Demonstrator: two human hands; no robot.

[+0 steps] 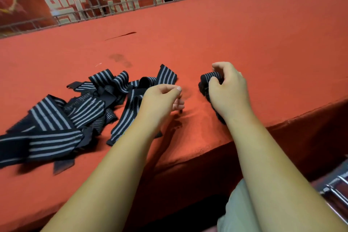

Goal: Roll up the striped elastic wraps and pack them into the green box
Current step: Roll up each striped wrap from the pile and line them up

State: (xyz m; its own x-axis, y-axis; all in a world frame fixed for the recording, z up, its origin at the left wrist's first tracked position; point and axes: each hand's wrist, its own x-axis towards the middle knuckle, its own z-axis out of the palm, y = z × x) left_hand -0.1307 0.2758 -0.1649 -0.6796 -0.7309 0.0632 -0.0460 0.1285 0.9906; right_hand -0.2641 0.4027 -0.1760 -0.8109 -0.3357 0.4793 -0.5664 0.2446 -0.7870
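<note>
Wraps [84,107] striped, tangled on red felt [226,34] | right hand [229,88] fingers clasp rolled wrap [209,79] | left hand [160,100] fingers curled, hold unclear

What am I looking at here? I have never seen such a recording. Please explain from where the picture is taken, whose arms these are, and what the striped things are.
No machine is here: a person works with two bare hands. The one picture comes from a camera worn on the person's head, looking forward and down, so the arms are that person's own. On the red surface, at left, lies a loose pile of black wraps with grey stripes. The right hand grips a rolled wrap. The left hand has curled fingers beside the pile; whether it holds anything I cannot tell. No green box is in view.
</note>
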